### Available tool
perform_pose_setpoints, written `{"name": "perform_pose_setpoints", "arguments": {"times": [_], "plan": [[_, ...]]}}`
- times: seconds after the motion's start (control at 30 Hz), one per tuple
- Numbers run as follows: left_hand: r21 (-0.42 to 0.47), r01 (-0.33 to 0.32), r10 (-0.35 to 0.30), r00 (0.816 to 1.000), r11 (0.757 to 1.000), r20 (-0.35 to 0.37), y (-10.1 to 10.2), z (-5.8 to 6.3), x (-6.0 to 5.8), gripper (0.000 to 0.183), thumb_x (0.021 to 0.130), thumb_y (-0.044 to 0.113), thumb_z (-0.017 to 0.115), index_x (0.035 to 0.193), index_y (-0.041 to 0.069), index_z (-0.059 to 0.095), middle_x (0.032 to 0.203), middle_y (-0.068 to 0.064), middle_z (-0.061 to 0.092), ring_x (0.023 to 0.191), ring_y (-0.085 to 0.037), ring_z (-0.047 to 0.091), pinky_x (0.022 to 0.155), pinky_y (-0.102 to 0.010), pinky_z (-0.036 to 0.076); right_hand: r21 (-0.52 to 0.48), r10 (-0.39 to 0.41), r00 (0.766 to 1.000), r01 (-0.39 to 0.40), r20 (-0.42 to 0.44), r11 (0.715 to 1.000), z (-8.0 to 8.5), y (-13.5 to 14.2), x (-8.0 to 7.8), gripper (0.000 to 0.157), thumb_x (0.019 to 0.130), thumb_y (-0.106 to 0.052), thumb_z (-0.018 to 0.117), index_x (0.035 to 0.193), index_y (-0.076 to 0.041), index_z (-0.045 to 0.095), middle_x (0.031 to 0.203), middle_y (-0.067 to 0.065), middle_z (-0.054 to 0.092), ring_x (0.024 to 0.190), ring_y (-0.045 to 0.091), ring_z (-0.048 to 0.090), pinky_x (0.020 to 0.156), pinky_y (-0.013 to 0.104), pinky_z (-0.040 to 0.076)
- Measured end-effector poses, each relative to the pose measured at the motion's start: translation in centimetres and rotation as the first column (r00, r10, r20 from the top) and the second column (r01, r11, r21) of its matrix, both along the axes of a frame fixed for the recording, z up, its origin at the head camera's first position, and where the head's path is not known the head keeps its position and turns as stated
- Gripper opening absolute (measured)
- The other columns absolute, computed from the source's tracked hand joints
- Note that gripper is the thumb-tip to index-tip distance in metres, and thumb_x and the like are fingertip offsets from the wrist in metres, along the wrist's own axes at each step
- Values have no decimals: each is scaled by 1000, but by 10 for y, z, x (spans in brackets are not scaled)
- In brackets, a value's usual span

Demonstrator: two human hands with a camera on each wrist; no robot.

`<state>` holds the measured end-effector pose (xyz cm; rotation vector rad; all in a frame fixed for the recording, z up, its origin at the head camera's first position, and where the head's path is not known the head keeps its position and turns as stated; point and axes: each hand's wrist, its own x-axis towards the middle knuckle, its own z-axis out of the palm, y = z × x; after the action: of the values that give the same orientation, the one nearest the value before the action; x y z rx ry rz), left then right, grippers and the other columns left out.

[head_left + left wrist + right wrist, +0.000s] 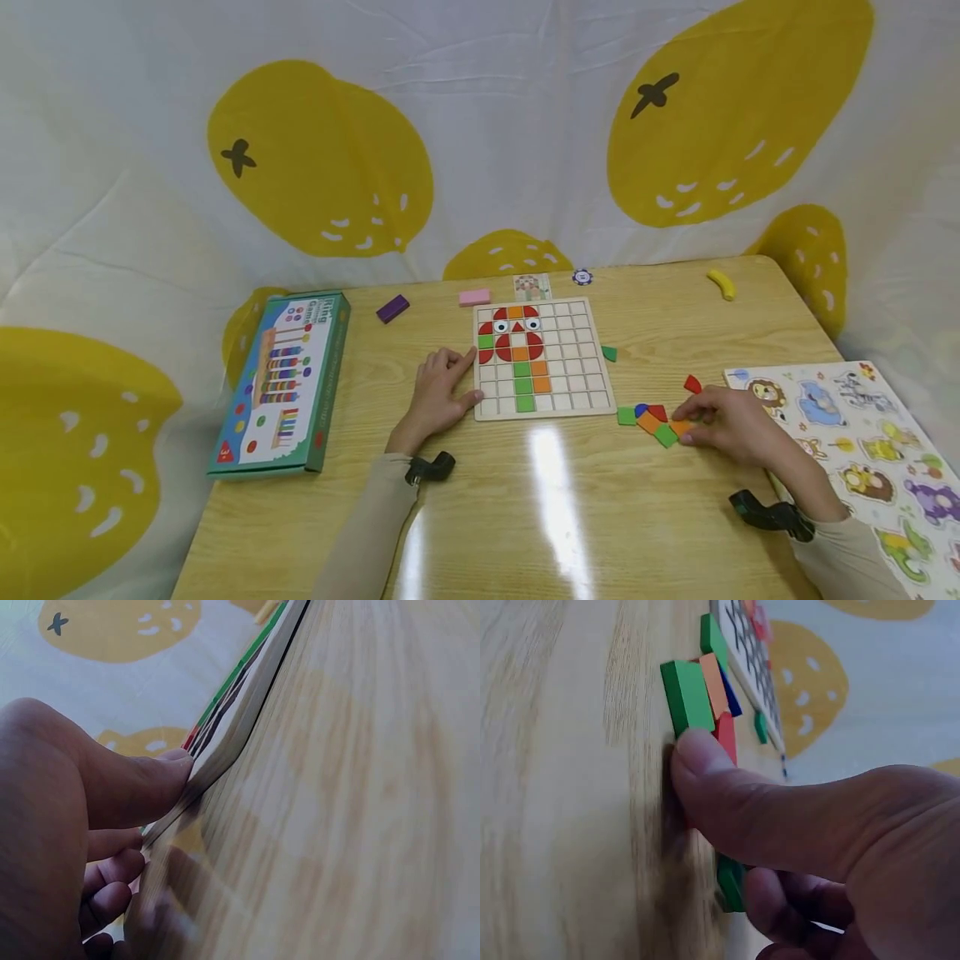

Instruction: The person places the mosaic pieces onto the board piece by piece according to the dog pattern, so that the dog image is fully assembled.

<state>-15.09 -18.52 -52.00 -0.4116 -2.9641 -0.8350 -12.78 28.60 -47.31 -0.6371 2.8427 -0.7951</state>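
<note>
In the head view a square wooden grid board (572,358) carries red, orange and green tiles and two eye tiles in a figure. At its left edge rests my left hand (435,396), thumb and index finger apart; the left wrist view shows the thumb (161,784) against the board's rim (232,742). Right of the board, my right hand (727,423) pinches an orange tile (680,427) between thumb and index finger. Beside it lie a green tile (666,435), a red tile (657,412) and more loose tiles. The thumb hides the orange tile in the right wrist view.
A game box (288,383) lies at left, an animal puzzle board (832,433) at right. Behind the grid board are a picture card (532,287), a pink block (475,297), a purple block (393,308) and a round chip (582,277). A yellow banana-shaped piece (722,284) lies farther right.
</note>
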Motion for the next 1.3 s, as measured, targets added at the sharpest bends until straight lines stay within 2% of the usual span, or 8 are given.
{"name": "perform_pose_setpoints", "arguments": {"times": [0.17, 0.3, 0.37, 0.47, 0.6, 0.77, 0.97, 1.3], "plan": [[2, 0, 0, 1000, 1000, 14, -1, -2, -2, 75, 87, 43, 69, 153, 22, 39, 121, -3, 44, 107, -21, 36, 95, -41, 27, -8, -13, 1000, 13, 18, 1000, -3, -3, -3, 21, 76, -27, 85, 86, -24, 67, 78, -11, 61, 69, 3, 54, 61, 25, 43], [4, 3, -3, 1000, 1000, 7, -1, -1, -3, 75, 87, 43, 68, 153, 21, 39, 120, -4, 44, 107, -22, 36, 95, -41, 28, -137, -23, 999, 28, 35, 990, -2, -10, -14, 14, 89, -23, 74, 96, -18, 64, 78, -5, 61, 65, 8, 54, 58, 25, 43], [6, 0, 0, 1000, 1000, -1, -2, 1, -3, 75, 87, 43, 69, 152, 21, 40, 120, -5, 45, 106, -22, 36, 95, -42, 28, -247, -33, 998, 47, 62, 968, -1, -20, -24, 17, 93, -22, 70, 105, -13, 64, 79, 3, 63, 64, 15, 55, 57, 26, 43], [9, -9, 9, 1000, 1000, -2, -3, 2, -3, 75, 86, 43, 69, 152, 21, 40, 119, -5, 45, 107, -22, 36, 95, -42, 28, -415, -17, 986, 86, 167, 906, 0, -46, -41, 26, 95, -22, 66, 115, -7, 61, 84, 15, 65, 68, 28, 58, 58, 29, 45], [4, -14, 14, 1000, 1000, 1, -4, 2, -3, 75, 87, 43, 69, 152, 21, 39, 120, -5, 45, 108, -22, 37, 96, -42, 28, -500, 0, 972, 119, 233, 858, -8, -93, -61, 33, 90, -27, 73, 114, -7, 62, 88, 16, 68, 73, 30, 63, 60, 28, 49], [5, -6, 5, 1000, 1000, 16, -3, 1, -3, 76, 87, 44, 68, 153, 22, 38, 121, -4, 45, 108, -22, 37, 96, -42, 29, -413, -55, 991, 100, 120, 905, -21, -141, -78, 34, 77, -29, 85, 102, -12, 69, 83, 3, 68, 69, 19, 62, 61, 23, 49], [-5, -9, 9, 999, 1000, 33, -1, 1, -1, 76, 87, 46, 67, 154, 23, 36, 120, -3, 44, 107, -21, 36, 94, -39, 28, -287, -48, 998, 58, 42, 956, -28, -159, -83, 33, 72, -31, 89, 94, -14, 72, 80, -1, 64, 65, 17, 52, 59, 26, 42], [0, -13, 13, 1000, 1000, 19, 0, 0, -1, 75, 87, 44, 68, 153, 22, 38, 120, -2, 44, 107, -21, 35, 94, -40, 27, -290, 35, 999, -25, 28, 957, -23, -154, -81, 26, 78, -26, 85, 98, -12, 77, 82, -2, 66, 69, 15, 55, 63, 26, 45]]}}
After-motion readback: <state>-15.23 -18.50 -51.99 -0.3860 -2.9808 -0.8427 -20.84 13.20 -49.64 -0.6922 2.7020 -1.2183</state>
